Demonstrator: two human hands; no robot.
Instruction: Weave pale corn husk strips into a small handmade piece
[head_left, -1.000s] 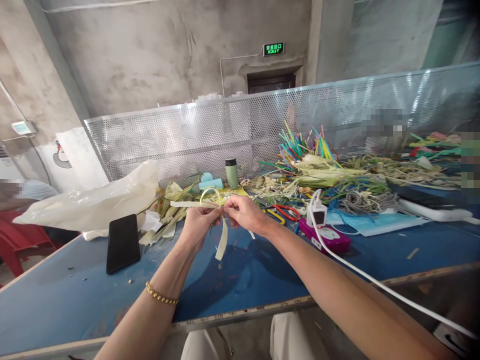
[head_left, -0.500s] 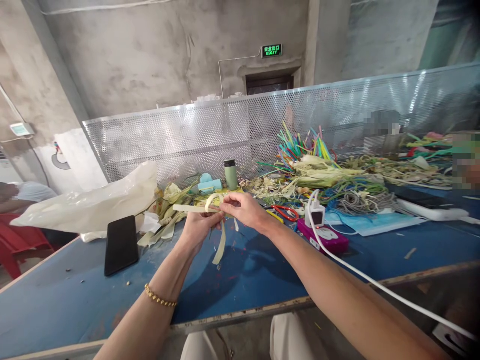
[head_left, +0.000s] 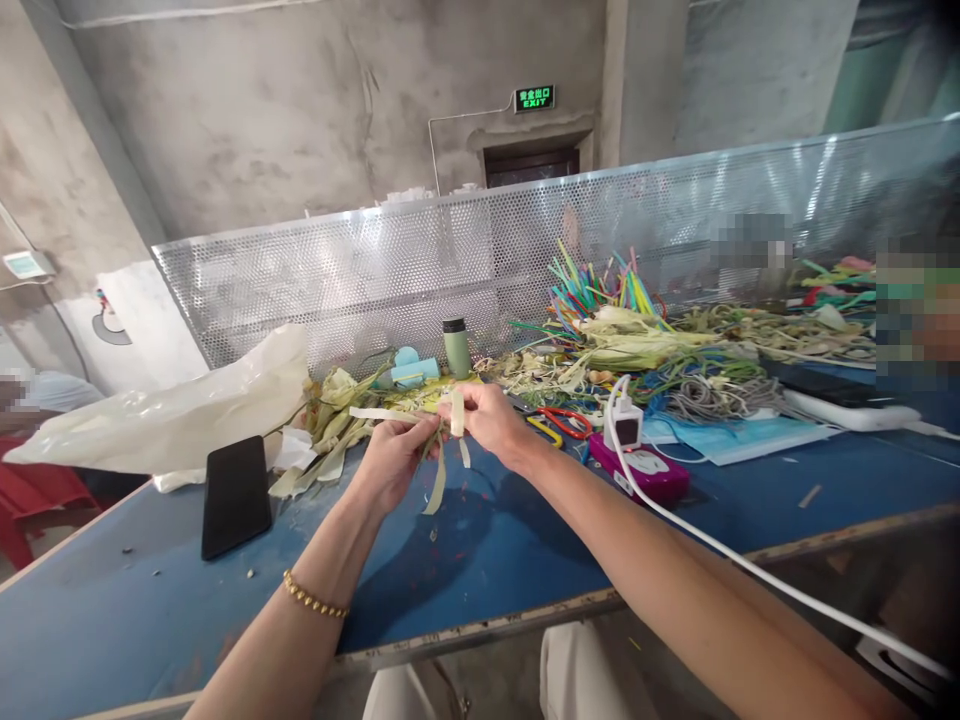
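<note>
My left hand (head_left: 391, 462) is closed in a pinch on a small piece made of pale corn husk strips (head_left: 436, 486). One strip sticks out to the left above that hand, and others hang below the fingers. Close beside it, my right hand (head_left: 489, 418) grips the same piece; a pale strip end (head_left: 457, 414) stands in front of its fingertips. Both hands are held over the blue table (head_left: 420, 590). The fingers cover the middle of the piece, so how the strips join is hidden.
A black phone (head_left: 236, 497) and a plastic bag (head_left: 172, 408) lie left. Behind the hands are loose husks (head_left: 330, 448) and a green bottle (head_left: 455, 350). Rightward are red-handled pliers (head_left: 568, 424), a purple power strip (head_left: 660, 478), a white cable (head_left: 720, 545) and a blue mask (head_left: 757, 440).
The looped strip between my hands has shifted right and now stands upright by my right fingertips. My left hand has turned slightly. The whole view has moved a little.
</note>
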